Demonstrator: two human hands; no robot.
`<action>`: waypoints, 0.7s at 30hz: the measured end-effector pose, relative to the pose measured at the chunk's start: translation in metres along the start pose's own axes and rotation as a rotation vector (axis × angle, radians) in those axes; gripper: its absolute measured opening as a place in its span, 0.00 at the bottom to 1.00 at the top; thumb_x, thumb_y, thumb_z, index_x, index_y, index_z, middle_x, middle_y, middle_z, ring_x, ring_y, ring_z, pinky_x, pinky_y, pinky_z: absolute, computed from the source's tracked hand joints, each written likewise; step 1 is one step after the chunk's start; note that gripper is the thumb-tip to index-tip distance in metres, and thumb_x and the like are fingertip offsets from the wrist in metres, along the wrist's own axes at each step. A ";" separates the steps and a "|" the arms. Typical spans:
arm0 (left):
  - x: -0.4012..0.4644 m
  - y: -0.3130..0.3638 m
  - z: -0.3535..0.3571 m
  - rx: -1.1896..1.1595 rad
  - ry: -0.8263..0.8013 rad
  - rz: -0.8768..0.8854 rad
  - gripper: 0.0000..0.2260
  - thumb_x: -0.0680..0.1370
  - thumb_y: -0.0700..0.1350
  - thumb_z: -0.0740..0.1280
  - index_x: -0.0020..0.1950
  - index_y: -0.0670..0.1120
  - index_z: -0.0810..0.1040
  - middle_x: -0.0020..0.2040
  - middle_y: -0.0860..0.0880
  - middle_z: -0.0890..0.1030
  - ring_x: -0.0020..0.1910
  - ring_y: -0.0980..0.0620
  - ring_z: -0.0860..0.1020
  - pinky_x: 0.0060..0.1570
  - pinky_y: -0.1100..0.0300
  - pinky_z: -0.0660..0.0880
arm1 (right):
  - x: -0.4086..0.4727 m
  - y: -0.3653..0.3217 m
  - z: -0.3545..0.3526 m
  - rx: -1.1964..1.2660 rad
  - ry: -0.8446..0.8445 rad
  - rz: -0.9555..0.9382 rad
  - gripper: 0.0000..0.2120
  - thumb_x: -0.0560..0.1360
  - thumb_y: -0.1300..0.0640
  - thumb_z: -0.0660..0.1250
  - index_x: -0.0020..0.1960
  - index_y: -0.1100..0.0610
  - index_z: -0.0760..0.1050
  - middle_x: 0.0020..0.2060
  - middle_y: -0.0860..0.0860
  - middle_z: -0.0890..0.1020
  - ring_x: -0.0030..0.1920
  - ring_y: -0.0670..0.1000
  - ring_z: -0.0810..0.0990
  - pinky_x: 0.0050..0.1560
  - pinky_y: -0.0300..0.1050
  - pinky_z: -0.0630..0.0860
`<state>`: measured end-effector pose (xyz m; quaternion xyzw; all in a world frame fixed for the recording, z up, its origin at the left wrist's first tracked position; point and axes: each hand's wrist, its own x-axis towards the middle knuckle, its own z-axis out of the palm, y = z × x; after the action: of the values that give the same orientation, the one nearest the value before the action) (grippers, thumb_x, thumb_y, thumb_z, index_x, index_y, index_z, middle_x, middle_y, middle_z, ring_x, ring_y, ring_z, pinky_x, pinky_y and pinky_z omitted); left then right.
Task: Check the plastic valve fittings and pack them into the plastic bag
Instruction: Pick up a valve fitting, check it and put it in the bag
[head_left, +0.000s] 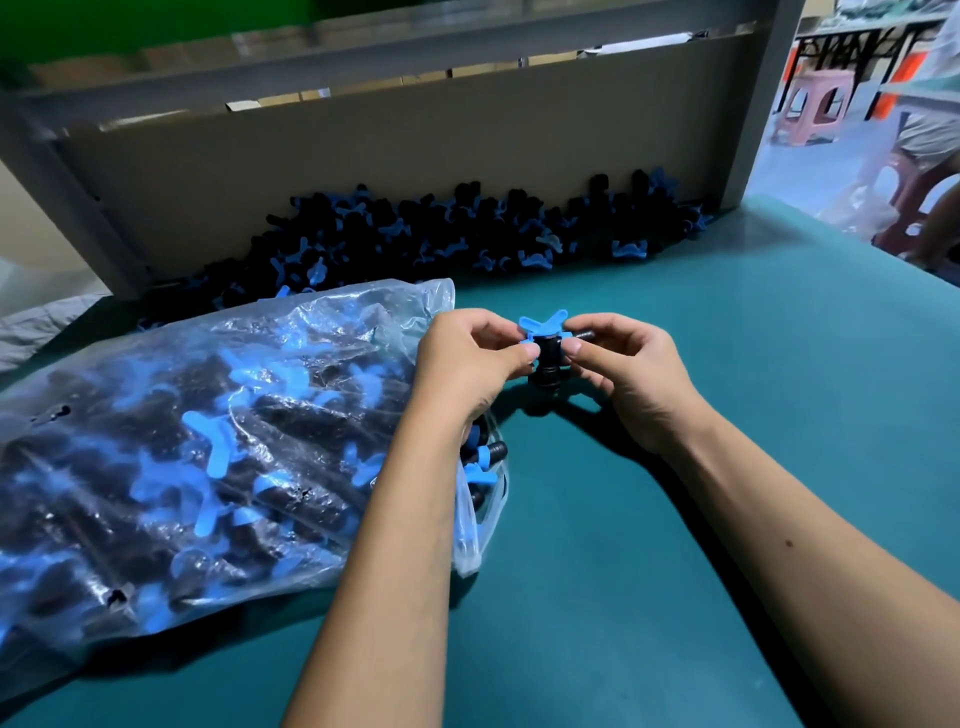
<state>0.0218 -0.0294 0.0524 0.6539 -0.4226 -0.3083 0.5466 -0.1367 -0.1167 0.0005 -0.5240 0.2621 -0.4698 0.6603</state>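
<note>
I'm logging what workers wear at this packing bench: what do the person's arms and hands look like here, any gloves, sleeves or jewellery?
Both arms are bare from the bottom edge of the picture to the fingers; no sleeves show. The left hand and right hand wear no gloves, and no rings, watch or wristbands are visible. Fingernails look short and unpainted. A small dark spot marks the right forearm.

Bag (208, 441) left; bare table (727, 415) right

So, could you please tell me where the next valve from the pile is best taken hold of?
Probably by its black body, from above and the near side: on the pile the blue handles are thin and splayed, and the cardboard wall blocks the far side.
</note>
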 end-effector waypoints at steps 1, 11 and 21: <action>0.000 0.000 0.000 0.027 0.007 0.008 0.08 0.71 0.34 0.79 0.44 0.44 0.83 0.43 0.43 0.86 0.43 0.47 0.85 0.54 0.50 0.83 | 0.000 0.000 0.000 -0.002 -0.004 0.002 0.12 0.68 0.60 0.78 0.51 0.57 0.84 0.40 0.54 0.85 0.43 0.53 0.82 0.52 0.46 0.78; -0.001 0.004 -0.012 0.053 0.100 0.001 0.08 0.72 0.35 0.78 0.47 0.45 0.85 0.43 0.46 0.86 0.39 0.53 0.86 0.50 0.59 0.82 | 0.004 0.001 -0.002 0.189 0.217 -0.004 0.06 0.75 0.68 0.72 0.52 0.62 0.81 0.45 0.57 0.83 0.43 0.53 0.83 0.48 0.40 0.80; 0.001 -0.001 0.002 0.189 0.036 0.042 0.11 0.70 0.35 0.80 0.44 0.48 0.84 0.45 0.48 0.87 0.48 0.47 0.85 0.57 0.47 0.81 | -0.005 -0.001 0.005 -0.094 -0.024 -0.068 0.07 0.72 0.66 0.76 0.49 0.62 0.82 0.44 0.60 0.87 0.41 0.53 0.84 0.44 0.41 0.80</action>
<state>0.0210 -0.0307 0.0507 0.6989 -0.4536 -0.2440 0.4963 -0.1346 -0.1100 0.0020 -0.5685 0.2580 -0.4728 0.6218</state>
